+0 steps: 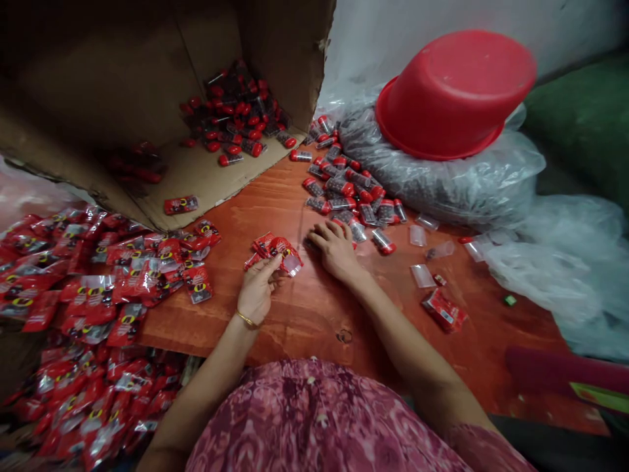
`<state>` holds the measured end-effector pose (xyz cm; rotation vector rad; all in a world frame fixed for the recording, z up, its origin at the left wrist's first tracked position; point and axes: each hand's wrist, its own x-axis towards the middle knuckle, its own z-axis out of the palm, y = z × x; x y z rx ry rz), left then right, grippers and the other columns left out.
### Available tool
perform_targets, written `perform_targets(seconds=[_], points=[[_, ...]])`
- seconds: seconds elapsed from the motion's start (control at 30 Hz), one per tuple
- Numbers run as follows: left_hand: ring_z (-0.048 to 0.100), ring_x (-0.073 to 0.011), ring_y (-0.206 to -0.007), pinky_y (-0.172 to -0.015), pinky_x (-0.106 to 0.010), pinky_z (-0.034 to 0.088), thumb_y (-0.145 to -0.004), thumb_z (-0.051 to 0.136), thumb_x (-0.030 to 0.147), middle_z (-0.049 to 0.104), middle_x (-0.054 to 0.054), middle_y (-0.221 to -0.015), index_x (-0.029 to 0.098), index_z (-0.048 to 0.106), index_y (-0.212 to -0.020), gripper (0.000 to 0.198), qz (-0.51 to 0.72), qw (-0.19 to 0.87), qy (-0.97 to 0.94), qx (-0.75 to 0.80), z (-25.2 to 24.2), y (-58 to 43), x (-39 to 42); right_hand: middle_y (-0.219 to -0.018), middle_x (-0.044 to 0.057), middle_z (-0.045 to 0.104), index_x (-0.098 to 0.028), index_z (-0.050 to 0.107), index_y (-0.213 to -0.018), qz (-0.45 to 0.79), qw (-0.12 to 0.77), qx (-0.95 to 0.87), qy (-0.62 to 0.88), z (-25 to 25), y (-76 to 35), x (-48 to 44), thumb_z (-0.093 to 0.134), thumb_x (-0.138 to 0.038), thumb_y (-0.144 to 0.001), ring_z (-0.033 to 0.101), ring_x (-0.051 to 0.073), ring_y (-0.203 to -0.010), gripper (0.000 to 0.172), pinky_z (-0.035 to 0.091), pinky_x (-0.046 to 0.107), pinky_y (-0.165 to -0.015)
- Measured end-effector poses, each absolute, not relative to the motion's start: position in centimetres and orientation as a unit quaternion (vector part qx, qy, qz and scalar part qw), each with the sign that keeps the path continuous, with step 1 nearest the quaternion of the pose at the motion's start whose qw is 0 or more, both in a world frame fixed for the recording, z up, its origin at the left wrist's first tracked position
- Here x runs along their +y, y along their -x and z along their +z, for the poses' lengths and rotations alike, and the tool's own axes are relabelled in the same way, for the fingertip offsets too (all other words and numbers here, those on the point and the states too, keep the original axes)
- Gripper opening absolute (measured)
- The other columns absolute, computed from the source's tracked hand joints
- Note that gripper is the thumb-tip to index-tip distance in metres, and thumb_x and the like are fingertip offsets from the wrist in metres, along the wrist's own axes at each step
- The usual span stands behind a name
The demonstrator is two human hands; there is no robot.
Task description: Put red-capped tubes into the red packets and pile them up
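Observation:
My left hand (pixel 260 285) pinches a few small red printed packets (pixel 282 248) with clear windows, fanned out above the table. Palm down, my right hand (pixel 337 249) rests at the near edge of a pile of clear tubes (pixel 339 187) with red caps and dark contents. Its fingers curl over a small dark thing at the fingertips, mostly covered by the hand. One red-capped tube (pixel 383 241) lies just right of that hand. A gold-coloured bracelet (pixel 247 320) circles my left wrist.
An open cardboard box (pixel 275 160) on its side contains more tubes. Red packets (pixel 142 272) heap up at left, with others below the table edge. An upturned red tub (pixel 457 92) sits on a filled plastic bag (pixel 432 187). Empty clear tubes (pixel 421 275) lie at right.

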<state>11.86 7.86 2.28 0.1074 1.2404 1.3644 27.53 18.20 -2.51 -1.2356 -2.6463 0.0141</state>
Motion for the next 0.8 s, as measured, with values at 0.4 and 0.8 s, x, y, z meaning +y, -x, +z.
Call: perform_targets(seconds=[0.4, 0.8], points=[[0.057, -0.0062, -0.050, -0.045, -0.015, 0.038, -0.039, 0.083, 0.039, 0.063, 0.004, -0.056, 0.015, 0.059, -0.065, 0.042, 0.584, 0.607, -0.061, 0.536, 1.5, -14.0, 7.6, -0.094, 0.017, 0.063, -0.010, 0.060, -0.094, 0.051, 0.073, -0.710, 0.699, -1.5, -29.3, 12.4, 0.041, -0.055, -0.085, 0.055, 0.027, -0.087, 0.050, 0.036, 0.032, -0.070], [0.057, -0.0065, -0.049, -0.046, -0.016, 0.039, -0.036, 0.083, 0.040, 0.064, 0.005, -0.056, 0.016, 0.063, -0.068, 0.045, 0.613, 0.576, -0.036, 0.540, 2.2, -14.0, 7.5, -0.103, 0.019, 0.060, -0.008, 0.056, -0.101, 0.098, 0.035, -0.719, 0.688, 0.2, -27.2, 13.0, 0.045, -0.043, -0.085, 0.056, 0.029, -0.094, 0.040, 0.039, 0.033, -0.073]])
